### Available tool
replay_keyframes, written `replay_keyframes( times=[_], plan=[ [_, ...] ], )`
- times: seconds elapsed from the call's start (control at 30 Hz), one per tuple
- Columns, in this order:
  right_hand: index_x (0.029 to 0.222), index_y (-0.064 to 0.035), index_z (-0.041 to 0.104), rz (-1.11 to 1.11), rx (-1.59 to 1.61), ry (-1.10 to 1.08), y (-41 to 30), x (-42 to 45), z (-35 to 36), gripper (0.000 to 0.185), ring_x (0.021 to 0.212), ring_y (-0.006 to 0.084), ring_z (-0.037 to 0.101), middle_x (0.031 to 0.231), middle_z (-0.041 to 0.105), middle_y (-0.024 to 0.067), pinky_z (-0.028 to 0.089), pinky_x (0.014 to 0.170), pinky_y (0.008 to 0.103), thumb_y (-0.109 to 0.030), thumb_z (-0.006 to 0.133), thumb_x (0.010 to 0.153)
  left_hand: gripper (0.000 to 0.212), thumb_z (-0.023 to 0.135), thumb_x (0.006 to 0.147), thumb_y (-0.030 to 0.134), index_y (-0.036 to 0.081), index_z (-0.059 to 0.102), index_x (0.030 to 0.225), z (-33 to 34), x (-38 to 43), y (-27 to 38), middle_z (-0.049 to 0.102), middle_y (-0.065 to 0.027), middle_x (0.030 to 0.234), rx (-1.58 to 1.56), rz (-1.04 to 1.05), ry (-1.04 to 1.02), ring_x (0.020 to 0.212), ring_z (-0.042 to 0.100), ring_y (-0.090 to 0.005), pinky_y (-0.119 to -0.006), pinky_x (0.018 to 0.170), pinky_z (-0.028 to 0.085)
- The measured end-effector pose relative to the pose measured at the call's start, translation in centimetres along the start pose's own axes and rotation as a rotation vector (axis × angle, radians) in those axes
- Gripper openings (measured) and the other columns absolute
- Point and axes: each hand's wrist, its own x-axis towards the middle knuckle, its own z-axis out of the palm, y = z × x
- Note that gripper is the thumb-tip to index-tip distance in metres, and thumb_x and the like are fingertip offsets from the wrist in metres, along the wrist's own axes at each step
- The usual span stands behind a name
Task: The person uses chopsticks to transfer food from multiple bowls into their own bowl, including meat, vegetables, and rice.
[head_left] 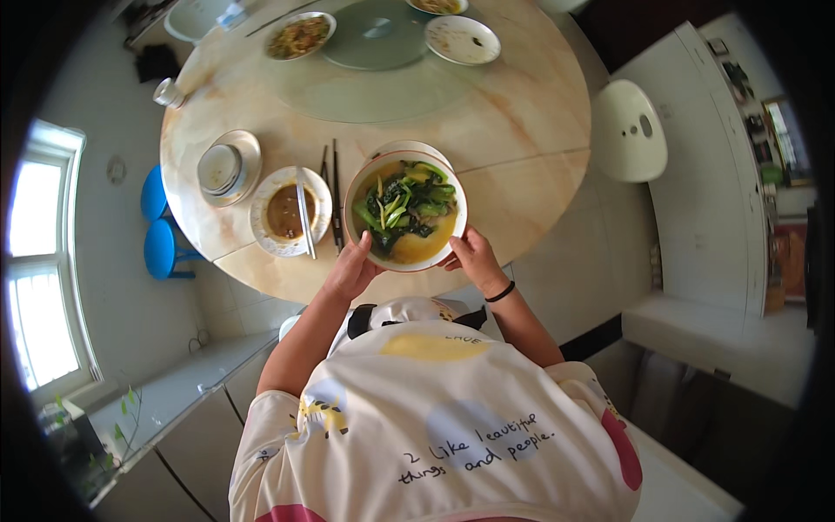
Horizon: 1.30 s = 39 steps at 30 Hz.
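Observation:
Both hands hold a white bowl with a reddish rim (464,207) by its near side. Inside it are cooked leafy greens (404,202) in a yellowish broth (424,246). My left hand (354,266) grips the lower left edge, thumb on the rim. At the lower right edge, my right hand (476,258) does the same. Behind the bowl, partly covered by it, another white dish (421,146) shows its rim. Left of the bowl lie dark chopsticks (336,189). Beside them a patterned plate (259,225) contains brown sauce (287,212), with pale chopsticks (304,212) across it.
On the round marble-patterned table (522,166) are stacked small bowls (220,169) on a plate (251,153). A glass turntable (352,98) lies farther back, near a food dish (300,37) and a mostly emptied plate (463,40). Blue stools (160,248) and a white chair (629,130) flank the table.

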Motion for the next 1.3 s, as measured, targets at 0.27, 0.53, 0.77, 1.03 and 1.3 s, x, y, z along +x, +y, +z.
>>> replay_keyframes(
  times=[0.27,0.53,0.77,1.03,1.3],
  plan=[
    [0.102,0.0002,0.049,0.024,0.136,0.293,2.3,-3.8,-7.2,0.025,0.063,0.0161,0.062,0.079,0.061,0.0090,0.053,0.057,0.0266,-0.019,0.045,0.088,0.059,0.039,0.089,0.049,0.009,0.027,0.132,4.3,6.8,-4.1,0.043,-0.0092,0.127,0.117,-0.253,-0.146,0.114,0.047,-0.0207,-0.039,0.094,0.041],
    [0.099,-0.0014,0.050,0.043,0.147,0.509,6.2,-4.3,-13.3,0.022,0.063,0.0159,0.063,0.078,0.062,0.0095,0.051,0.056,0.0243,-0.020,0.045,0.088,0.069,0.036,0.089,0.053,0.014,0.011,0.140,4.8,9.5,-6.3,0.041,-0.0156,0.130,0.412,-0.452,0.041,0.117,0.044,-0.0259,-0.039,0.093,0.037],
    [0.098,-0.0012,0.050,0.063,0.221,0.550,8.6,-2.5,-16.2,0.022,0.065,0.0157,0.062,0.080,0.062,0.0097,0.052,0.057,0.0252,-0.020,0.045,0.088,0.067,0.031,0.091,0.052,0.012,0.009,0.140,2.2,5.6,-4.2,0.042,-0.0169,0.129,0.455,-0.369,0.074,0.115,0.046,-0.0265,-0.037,0.092,0.038],
    [0.100,-0.0020,0.047,0.034,0.247,0.529,8.4,0.2,-17.0,0.022,0.063,0.0172,0.062,0.081,0.061,0.0108,0.052,0.057,0.0265,-0.021,0.047,0.089,0.053,0.033,0.094,0.042,0.006,0.029,0.133,-0.3,-0.4,-1.7,0.052,-0.0113,0.117,0.518,-0.189,0.375,0.104,0.054,-0.0201,-0.030,0.084,0.042],
    [0.109,-0.0044,0.042,0.083,0.164,0.445,7.1,1.3,-17.3,0.025,0.074,0.0194,0.064,0.088,0.062,0.0121,0.050,0.058,0.0249,-0.023,0.044,0.092,0.029,0.052,0.087,0.029,0.001,0.056,0.094,-3.4,-3.7,-1.6,0.060,-0.0046,0.071,0.754,-0.181,0.851,0.051,0.055,-0.0106,-0.023,0.047,0.043]
  ],
)
